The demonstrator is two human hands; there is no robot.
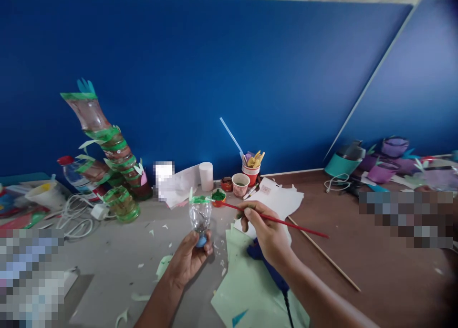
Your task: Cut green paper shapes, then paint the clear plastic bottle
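- below both hands, the table (143, 247)
- at three o'clock from the clear bottle (199, 218), the right hand (263, 225), fingers pinched together on the red brush (286, 223)
- at six o'clock, the left hand (191, 259), thumb and fingers clamped around the blue cap (201, 241); the bottle rises at twelve o'clock from them
- at two o'clock, just beside the bottle's green rim (199, 200), the paint cup (216, 204)
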